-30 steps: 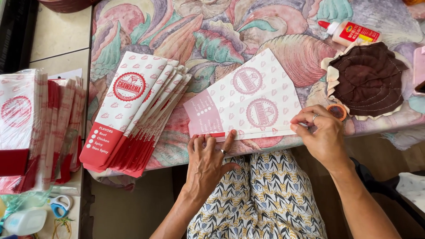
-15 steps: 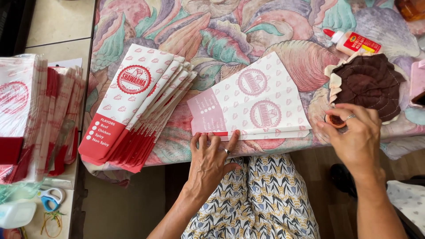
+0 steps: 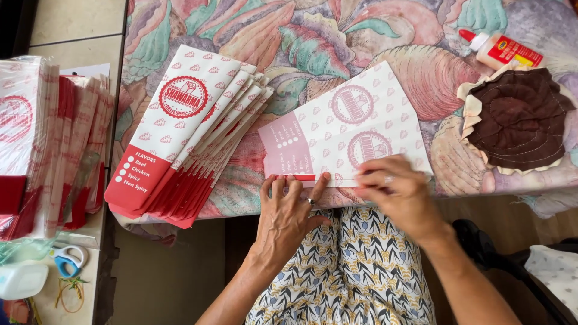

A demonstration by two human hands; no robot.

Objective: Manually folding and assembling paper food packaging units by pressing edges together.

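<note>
Here, both hands press a flat white paper sheet printed with pale red emblems at the table's near edge.
The left hand lies flat, fingers spread, on its lower fold; the right hand presses curled fingertips just beside it. A fanned stack of red-and-white paper sleeves lies to the left.
</note>
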